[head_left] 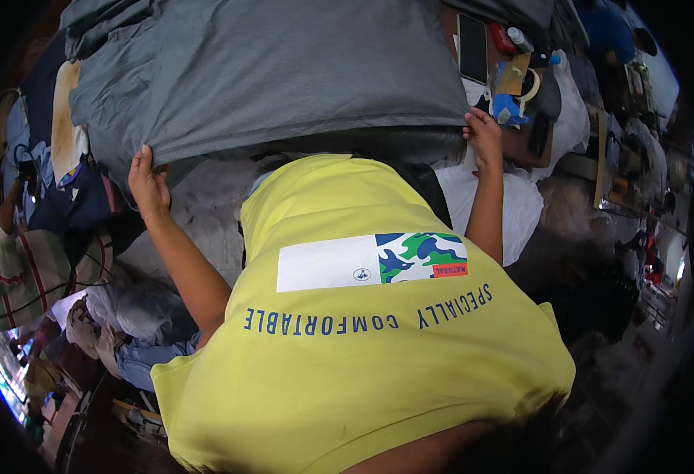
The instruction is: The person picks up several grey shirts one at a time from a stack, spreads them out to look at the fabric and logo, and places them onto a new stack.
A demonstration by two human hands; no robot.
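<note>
A grey cloth garment (283,71) lies spread over the table in front of me, its hemmed near edge hanging toward my body. My left hand (149,180) pinches that hem at its left part, thumb and fingers closed on it. At the hem's right corner, my right hand (483,138) has its fingers closed on the fabric. Between the two hands the edge is drawn fairly straight. Folds run across the cloth's left side, and its far part bunches up toward the top of the view.
Right of the cloth lie a phone (472,47), a tape roll (529,85) and a small white bottle (518,37). White plastic bags (571,110) hang nearby. At the left, a person in a striped shirt (27,276) works close by. A tan board (65,118) stands beside the cloth.
</note>
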